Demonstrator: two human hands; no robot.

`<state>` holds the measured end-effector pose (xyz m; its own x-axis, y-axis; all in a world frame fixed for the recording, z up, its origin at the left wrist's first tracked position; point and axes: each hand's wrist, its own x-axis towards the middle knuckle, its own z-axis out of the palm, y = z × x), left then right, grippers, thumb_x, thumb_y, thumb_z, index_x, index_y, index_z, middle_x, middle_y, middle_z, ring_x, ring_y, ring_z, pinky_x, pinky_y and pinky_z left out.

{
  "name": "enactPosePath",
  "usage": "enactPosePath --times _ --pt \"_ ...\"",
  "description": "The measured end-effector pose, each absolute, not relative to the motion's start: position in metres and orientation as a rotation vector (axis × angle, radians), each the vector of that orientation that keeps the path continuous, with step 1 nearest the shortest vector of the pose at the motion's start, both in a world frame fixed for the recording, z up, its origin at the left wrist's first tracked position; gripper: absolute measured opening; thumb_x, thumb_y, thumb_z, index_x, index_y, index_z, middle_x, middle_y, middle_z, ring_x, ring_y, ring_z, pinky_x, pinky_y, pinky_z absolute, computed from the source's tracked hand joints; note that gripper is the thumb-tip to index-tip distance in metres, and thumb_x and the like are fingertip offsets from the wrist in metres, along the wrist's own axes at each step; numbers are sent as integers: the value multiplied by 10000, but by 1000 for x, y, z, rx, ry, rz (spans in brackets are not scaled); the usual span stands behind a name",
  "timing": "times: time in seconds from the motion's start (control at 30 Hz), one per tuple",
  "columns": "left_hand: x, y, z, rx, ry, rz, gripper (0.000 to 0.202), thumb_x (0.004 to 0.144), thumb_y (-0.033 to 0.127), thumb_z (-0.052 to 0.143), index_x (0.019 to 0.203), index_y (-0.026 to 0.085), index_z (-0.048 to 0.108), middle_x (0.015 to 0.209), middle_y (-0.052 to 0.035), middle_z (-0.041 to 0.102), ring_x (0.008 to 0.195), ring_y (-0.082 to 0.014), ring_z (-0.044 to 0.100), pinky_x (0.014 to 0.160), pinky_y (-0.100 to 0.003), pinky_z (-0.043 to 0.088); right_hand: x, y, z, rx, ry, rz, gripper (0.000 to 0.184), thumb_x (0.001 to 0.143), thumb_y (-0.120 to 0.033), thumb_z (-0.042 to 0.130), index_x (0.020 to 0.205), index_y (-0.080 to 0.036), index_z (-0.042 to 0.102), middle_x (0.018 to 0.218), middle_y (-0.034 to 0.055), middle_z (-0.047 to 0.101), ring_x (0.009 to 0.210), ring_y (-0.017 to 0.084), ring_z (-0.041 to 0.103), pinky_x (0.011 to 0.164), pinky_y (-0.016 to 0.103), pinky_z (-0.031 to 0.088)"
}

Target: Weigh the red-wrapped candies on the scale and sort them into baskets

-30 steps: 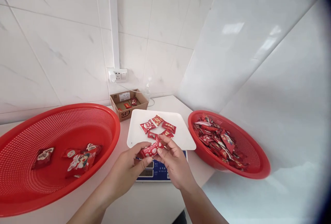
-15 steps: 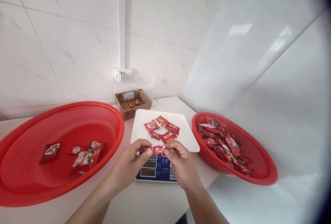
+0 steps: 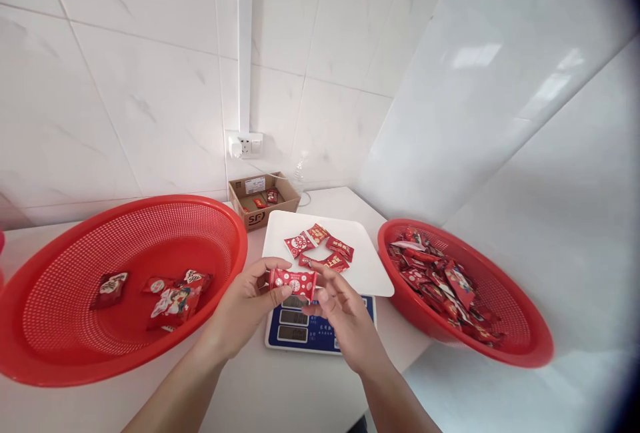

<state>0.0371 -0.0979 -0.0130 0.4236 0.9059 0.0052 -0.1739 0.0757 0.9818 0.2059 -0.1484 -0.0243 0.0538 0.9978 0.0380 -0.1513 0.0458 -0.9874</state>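
A red candy packet (image 3: 294, 281) with white patterns is held up, its front facing me, over the near edge of the scale's white tray (image 3: 369, 269). My left hand (image 3: 243, 309) pinches it by its left end, thumb in front. At its right end is my right hand (image 3: 353, 326), fingers apart; whether the fingertips touch the wrapper I cannot tell. Behind the packet, several red candies (image 3: 341, 247) lie in a rough ring on the tray. The scale's blue panel (image 3: 280, 339) with grey displays shows below, partly covered by my hands.
To the left stands a large red basket (image 3: 47, 273) with a few candy packets. A smaller red basket (image 3: 533, 336) on the right holds a heap of them. Behind are a cardboard box (image 3: 273, 216) with candies, a clear bottle (image 3: 301, 173) and a wall socket (image 3: 247, 146).
The candy packet has turned so its broad face shows. My right fingers have loosened from its right end and spread. The whole view has shifted slightly.
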Motion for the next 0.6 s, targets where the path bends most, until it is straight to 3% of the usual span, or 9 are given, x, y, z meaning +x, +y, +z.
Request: enactPosePath --times 0.1,0.2,0.37,0.6 --pt "37 -99 -13 1250 761 948 305 754 333 693 1020 219 598 901 1 650 881 -158 576 808 -295 463 202 -147 -22 -1146 -1111 1247 336 741 -485 689 937 -214 658 866 36 677 767 170 635 700 315 537" --pt "37 -99 -12 1255 765 926 350 765 367 684 1074 221 603 885 5 646 845 -147 580 800 -295 475 201 -146 -20 -1180 -1110 1213 292 729 -476 698 770 -193 641 713 11 662 682 145 620 656 284 527" --pt "38 -99 -11 1243 766 932 419 738 451 686 1063 196 613 852 -8 648 757 -144 576 716 -312 507 205 -148 -22 -1186 -1165 1216 298 760 -477 661 797 -181 672 681 24 674 631 148 624 611 284 518" --pt "38 -98 -12 1256 770 923 392 759 417 675 1073 193 601 816 1 634 739 -136 563 706 -297 497 206 -149 -23 -1179 -1146 1233 297 760 -475 663 823 -186 691 672 23 672 631 152 632 605 281 523"
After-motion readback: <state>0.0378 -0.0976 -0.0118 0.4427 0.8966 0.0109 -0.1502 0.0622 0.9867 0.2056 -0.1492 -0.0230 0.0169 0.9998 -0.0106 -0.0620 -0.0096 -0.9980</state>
